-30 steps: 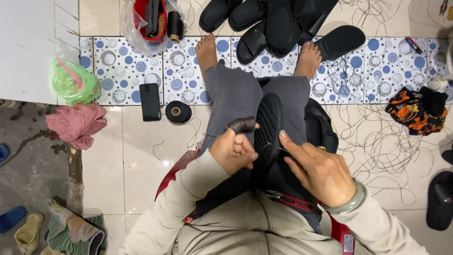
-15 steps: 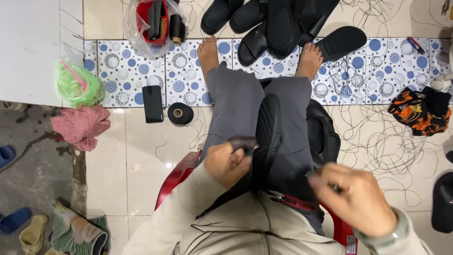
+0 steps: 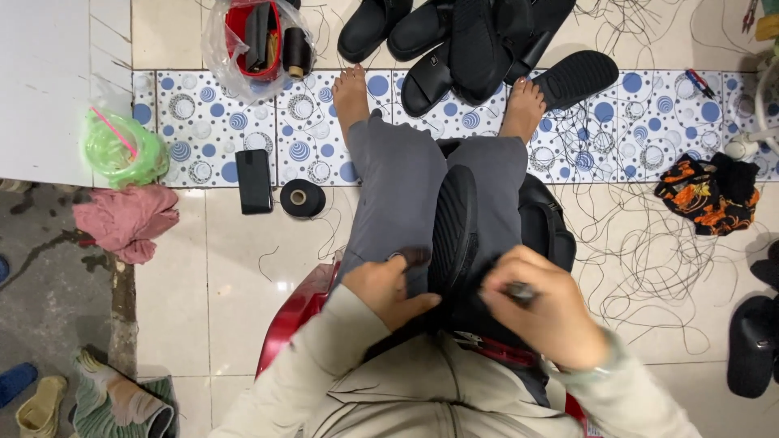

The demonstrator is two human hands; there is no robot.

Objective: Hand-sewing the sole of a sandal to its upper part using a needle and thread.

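Observation:
A black slipper (image 3: pixel 454 227) stands on edge between my knees, sole ridges showing. My left hand (image 3: pixel 388 285) grips its near end from the left, thumb and fingers closed on it. My right hand (image 3: pixel 542 315) is closed around a small dark tool (image 3: pixel 513 292) with a metal tip, held against the slipper's right side. I sit on a red stool (image 3: pixel 294 318) with my bare feet on the patterned tiles.
A pile of black slippers (image 3: pixel 479 40) lies beyond my feet. On the floor to the left are a black phone (image 3: pixel 254 181), a black thread spool (image 3: pixel 302 198), a green bag (image 3: pixel 122 150), a pink cloth (image 3: pixel 126 221). Loose thread (image 3: pixel 649 251) tangles at right.
My right hand drew back toward me and to the right, then came back in to the slipper's side holding the tool. My left hand kept its grip on the slipper.

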